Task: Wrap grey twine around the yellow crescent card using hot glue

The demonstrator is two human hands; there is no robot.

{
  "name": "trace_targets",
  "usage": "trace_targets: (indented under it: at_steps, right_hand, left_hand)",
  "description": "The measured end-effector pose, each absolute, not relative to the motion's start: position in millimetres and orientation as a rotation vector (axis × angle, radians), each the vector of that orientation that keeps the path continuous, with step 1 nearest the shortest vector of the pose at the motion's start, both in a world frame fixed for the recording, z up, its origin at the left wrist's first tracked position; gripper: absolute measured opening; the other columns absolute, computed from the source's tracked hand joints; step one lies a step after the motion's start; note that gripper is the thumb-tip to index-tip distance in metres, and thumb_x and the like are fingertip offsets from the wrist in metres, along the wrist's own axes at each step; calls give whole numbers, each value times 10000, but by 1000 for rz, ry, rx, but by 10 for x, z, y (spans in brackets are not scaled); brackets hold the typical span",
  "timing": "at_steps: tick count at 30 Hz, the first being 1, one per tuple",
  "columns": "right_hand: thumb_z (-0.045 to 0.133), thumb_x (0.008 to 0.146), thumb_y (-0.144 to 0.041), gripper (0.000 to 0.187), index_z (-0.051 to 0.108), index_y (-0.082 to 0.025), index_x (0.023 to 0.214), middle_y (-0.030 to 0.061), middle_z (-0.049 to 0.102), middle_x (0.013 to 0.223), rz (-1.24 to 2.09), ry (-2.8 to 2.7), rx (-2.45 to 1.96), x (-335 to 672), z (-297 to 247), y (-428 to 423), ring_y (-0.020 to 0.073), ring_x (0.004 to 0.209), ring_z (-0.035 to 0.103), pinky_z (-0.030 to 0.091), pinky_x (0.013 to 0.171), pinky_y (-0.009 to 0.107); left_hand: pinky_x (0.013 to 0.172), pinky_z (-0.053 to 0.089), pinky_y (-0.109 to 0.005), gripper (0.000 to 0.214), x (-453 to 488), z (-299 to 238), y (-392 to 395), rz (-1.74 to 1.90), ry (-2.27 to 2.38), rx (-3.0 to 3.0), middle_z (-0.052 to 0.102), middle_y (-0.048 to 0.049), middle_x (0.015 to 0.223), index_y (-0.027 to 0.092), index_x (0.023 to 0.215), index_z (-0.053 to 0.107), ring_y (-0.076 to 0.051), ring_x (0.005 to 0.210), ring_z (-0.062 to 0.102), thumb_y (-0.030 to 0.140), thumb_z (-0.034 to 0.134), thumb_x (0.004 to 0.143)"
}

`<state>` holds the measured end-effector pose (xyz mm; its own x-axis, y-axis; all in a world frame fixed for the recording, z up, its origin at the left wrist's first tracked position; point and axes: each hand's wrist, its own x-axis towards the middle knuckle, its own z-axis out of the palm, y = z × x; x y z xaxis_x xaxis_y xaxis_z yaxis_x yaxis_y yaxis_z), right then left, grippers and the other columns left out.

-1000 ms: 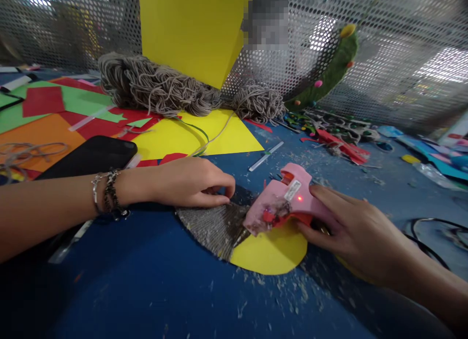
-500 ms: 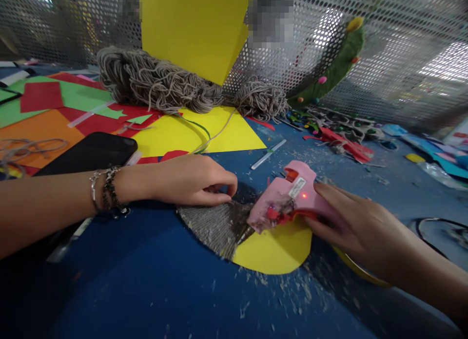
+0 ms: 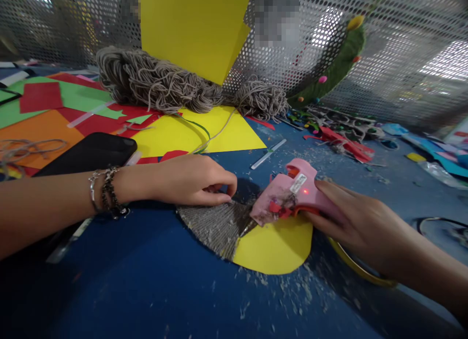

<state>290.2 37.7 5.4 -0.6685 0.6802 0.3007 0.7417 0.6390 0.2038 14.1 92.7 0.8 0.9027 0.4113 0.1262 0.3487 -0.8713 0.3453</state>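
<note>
My right hand [image 3: 361,222] is wrapped round the handle of a pink hot glue gun [image 3: 281,197] with a small red light lit. Its nozzle points down-left at the line where grey yarn meets bare yellow paper. That rounded yellow paper cutout [image 3: 278,249] lies flat on the table; rows of grey yarn [image 3: 212,229] cover its left part. My left hand [image 3: 201,180] rests at the upper edge of the yarn rows, thumb and fingertips curled together in a pinch. What lies between those fingertips is too small to make out.
Behind lie a long grey yarn skein [image 3: 157,83] and a smaller yarn bundle [image 3: 261,98], near a yellow sheet [image 3: 226,134]. A black phone-like object [image 3: 91,151] lies by my left forearm. A glue stick [image 3: 268,154] and yellow ring [image 3: 351,263] are on the blue table.
The glue gun has shifted slightly up and tilted, its nozzle sliding a little up along the yarn's edge. My left hand has stayed almost still.
</note>
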Motion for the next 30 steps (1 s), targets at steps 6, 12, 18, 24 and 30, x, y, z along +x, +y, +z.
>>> trace_targets:
  at_steps: [6,12,18,24,30]
  right_hand:
    - [276,930,-417,293,421,-225,764,22,589,599,-519,-2680,-1144,2933,65,394,125,418,532,404,380,226]
    - [264,935,-416,308,427,-219,762,17,569,566,-544,-2666,-1143,2936,61,424,126,413,532,411,386,226]
    - [252,931,-444,349,463,-203,791,48,611,601,-579,-2662,-1144,2954,61,431,146,441,557,421,402,249]
    - [227,932,-462,387,472,-201,784,59,636,618,-632,-2659,-1156,2990,62,442,144,442,571,425,402,242]
    - [230,928,-475,388,481,-202,814,48,637,628,-658,-2640,-1171,3048,83,444,139,432,561,409,392,239]
  left_hand:
    - [522,321,-187,110,147,11,928,267,566,2743,589,21,646,161,849,616,-91,566,510,212,518,851]
    - [522,321,-185,113,144,9,922,264,567,2742,581,23,641,163,850,618,-90,561,503,215,517,848]
    - [520,318,-182,117,141,0,917,273,569,2741,580,23,640,165,848,620,-89,568,507,218,517,851]
    - [509,311,-180,109,150,20,921,275,567,2743,569,28,620,158,841,625,-85,547,493,198,523,841]
    - [512,310,-179,107,147,19,924,281,566,2742,574,28,628,157,848,625,-82,551,493,196,526,841]
